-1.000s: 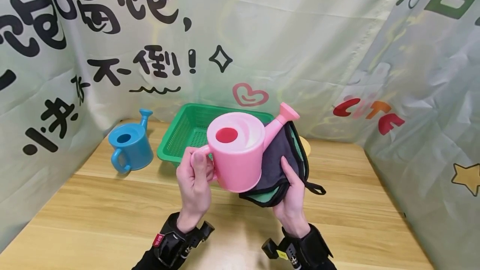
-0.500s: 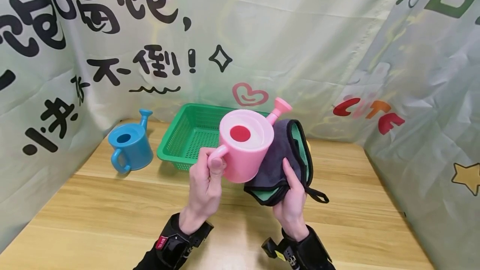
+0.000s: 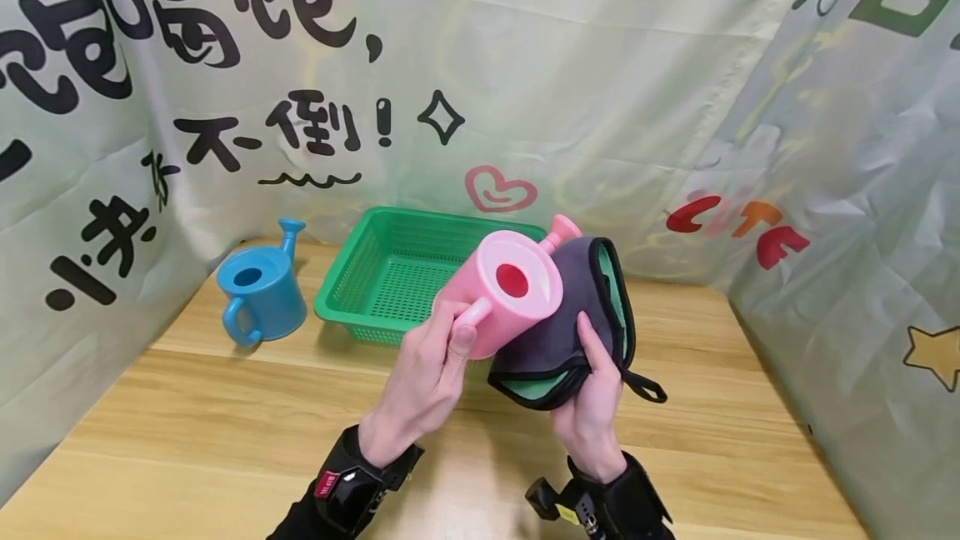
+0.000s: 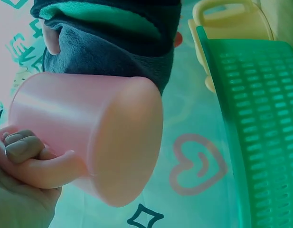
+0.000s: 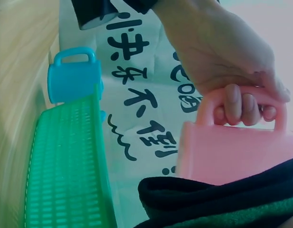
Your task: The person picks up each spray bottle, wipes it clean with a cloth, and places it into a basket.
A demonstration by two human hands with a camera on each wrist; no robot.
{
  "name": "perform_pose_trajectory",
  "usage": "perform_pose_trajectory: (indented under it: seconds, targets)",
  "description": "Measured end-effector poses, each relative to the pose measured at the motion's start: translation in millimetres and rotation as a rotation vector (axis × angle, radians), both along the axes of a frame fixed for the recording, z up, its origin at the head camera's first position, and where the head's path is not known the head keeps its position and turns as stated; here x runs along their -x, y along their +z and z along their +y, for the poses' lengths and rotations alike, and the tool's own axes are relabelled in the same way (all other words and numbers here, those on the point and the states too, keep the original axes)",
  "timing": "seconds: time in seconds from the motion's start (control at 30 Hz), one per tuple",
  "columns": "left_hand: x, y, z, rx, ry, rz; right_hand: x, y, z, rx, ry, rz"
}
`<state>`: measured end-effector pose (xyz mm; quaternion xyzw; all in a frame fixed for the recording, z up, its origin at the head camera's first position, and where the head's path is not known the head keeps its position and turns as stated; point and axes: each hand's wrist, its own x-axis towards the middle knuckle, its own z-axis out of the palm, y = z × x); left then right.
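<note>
My left hand (image 3: 420, 377) grips the handle of a pink toy watering can (image 3: 480, 319), its fingers curled through the loop. The can is raised over the table and tilted, its top with the red round opening turned to the right and toward me. A folded grey cloth (image 3: 551, 344) with green lining, black edging and a hanging loop is held in my right hand (image 3: 592, 407), thumb on top. In the left wrist view the cloth (image 4: 108, 52) lies right against the can's side (image 4: 61, 102). The rest of my right fingers are hidden behind the cloth.
A green plastic basket (image 3: 341, 315) stands on the wooden table (image 3: 225, 432) behind the can. To its left is a blue watering can (image 3: 273, 298). The left wrist view shows a yellow object with a handle (image 4: 231, 28) beyond the basket. Printed fabric (image 3: 600, 107) hangs around the table.
My left hand has tilted the pink watering can over to the right, turning its top toward the cloth. The cloth in my right hand has shifted slightly right.
</note>
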<state>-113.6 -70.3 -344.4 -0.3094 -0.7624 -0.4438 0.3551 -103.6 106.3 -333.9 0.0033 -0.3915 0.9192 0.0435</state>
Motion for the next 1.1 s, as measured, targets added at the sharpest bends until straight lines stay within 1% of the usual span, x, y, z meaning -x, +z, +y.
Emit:
perform_pose_trajectory:
  seconds: [0.13,0.23,0.33,0.47,0.6,0.73,0.9,1.1]
  targets:
    - [-1.2,0.5,0.0,0.032,0.029,0.030,0.1,0.4,0.1,-0.015,-0.012,-0.006]
    - [-3.4,1.7,0.6,0.076,0.064,0.058,0.4,-0.9,-0.8,-0.027,0.016,-0.007]
    - [-4.7,2.6,1.2,0.109,0.083,0.077,0.9,-1.8,-1.1,-0.027,0.030,-0.011]
    - [-4.4,1.5,1.1,0.114,0.082,0.066,1.1,-1.4,-0.9,-0.027,0.010,-0.029]
    - [-3.5,-0.3,0.9,0.098,0.078,0.030,1.1,0.0,-0.5,-0.029,-0.006,-0.031]
    - [-3.6,0.6,0.8,0.100,0.064,0.007,1.3,2.1,1.2,-0.016,-0.005,-0.028]
    - [-4.4,2.3,0.7,0.126,0.058,0.003,2.4,1.5,2.5,-0.007,0.000,-0.035]
    - [-4.3,2.4,1.1,0.144,0.076,0.018,1.9,-0.8,-0.5,-0.031,-0.012,-0.028]
